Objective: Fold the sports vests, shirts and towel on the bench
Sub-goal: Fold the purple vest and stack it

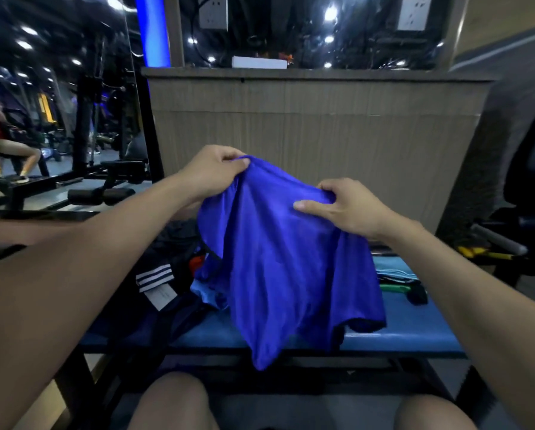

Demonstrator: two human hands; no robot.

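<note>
A shiny blue vest [285, 268] hangs in the air above the blue padded bench [409, 333], its lower edge drooping past the bench's front. My left hand [210, 173] pinches its top left edge. My right hand [350, 206] grips the top right edge, thumb on the front of the cloth. On the bench to the left lies a heap of dark garments [164, 243], one with white stripes [153, 276] and a white label. A light blue cloth [209, 294] peeks out under the vest.
A folded light blue item and green and black objects [405, 283] lie on the bench's right end. A wood-panelled counter [316, 125] stands right behind. A mirror on the left reflects gym machines and a person. My knees [173, 401] are below the bench front.
</note>
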